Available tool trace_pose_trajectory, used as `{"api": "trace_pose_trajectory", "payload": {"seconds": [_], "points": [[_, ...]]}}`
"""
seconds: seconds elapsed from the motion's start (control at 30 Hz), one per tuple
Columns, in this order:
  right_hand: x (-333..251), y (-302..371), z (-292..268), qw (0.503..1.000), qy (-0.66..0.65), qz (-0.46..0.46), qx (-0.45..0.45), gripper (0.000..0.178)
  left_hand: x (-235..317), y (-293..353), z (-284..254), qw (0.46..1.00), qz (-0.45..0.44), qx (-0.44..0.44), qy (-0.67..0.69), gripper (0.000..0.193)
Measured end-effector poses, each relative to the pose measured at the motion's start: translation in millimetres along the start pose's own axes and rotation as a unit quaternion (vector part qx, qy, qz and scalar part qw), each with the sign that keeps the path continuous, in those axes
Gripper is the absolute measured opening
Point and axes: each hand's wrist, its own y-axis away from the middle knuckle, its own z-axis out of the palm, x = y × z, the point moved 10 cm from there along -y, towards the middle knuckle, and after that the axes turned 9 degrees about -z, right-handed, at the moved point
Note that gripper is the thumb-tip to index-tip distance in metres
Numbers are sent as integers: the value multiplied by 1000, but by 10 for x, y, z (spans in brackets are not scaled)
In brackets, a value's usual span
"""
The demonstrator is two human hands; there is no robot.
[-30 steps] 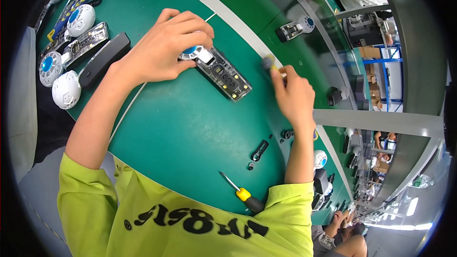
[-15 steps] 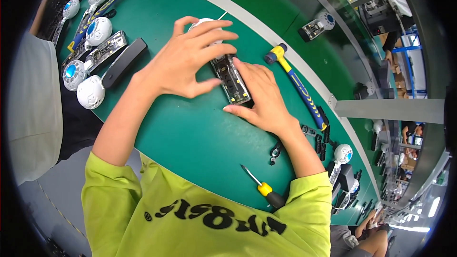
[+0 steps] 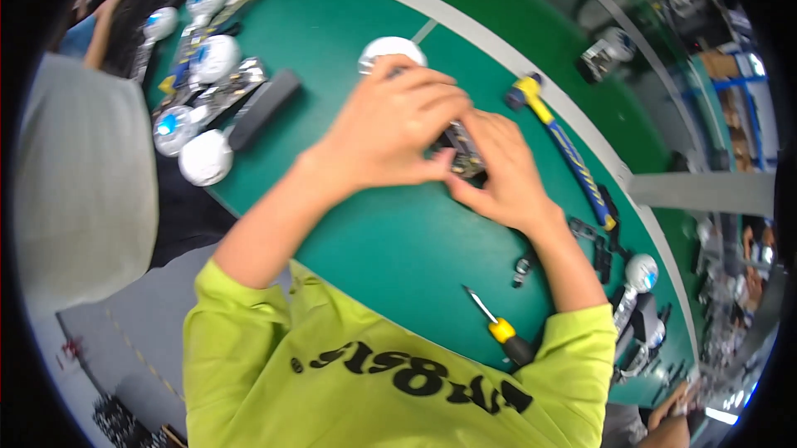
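Near the centre of the frame, you've got the device (image 3: 465, 156) over the green table (image 3: 374, 249), its dark body between your hands and its round white head (image 3: 392, 49) peeking out above your left knuckles. Your left hand (image 3: 398, 120) lies across the top, fingers mostly pressed together, thumb stretched toward the body's lower end; blur and the hand itself hide whether they pinch anything, so no call there. Your right hand (image 3: 510, 170) has the other side: fingers together along the body, thumb bent in at the lower end, clasping it. Off to your right, centre right of the frame, the blue-and-yellow hammer (image 3: 573, 157) lies aslant, head uppermost. Lower right, a yellow-and-black screwdriver (image 3: 502, 332) rests by your sleeve, with a small black part (image 3: 521, 269) near your forearm. And upper left, a cluster of white-headed devices (image 3: 206, 157) crowds the table's edge.
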Motion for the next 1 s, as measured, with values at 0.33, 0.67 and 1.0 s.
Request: {"api": "trace_pose_trajectory", "payload": {"seconds": [0.33, 0.67, 1.0], "points": [[285, -29, -305, 996, 34, 56, 54, 64, -55, -13, -3, 994, 17, 26, -107, 51], [-1099, 1247, -100, 901, -20, 233, -366, 31, 11, 86, 103, 973, -45, -134, -182, 52], [-738, 769, -510, 935, -30, 305, -181, 14, -286, 349, -257, 989, -70, -91, 93, 64]]}}
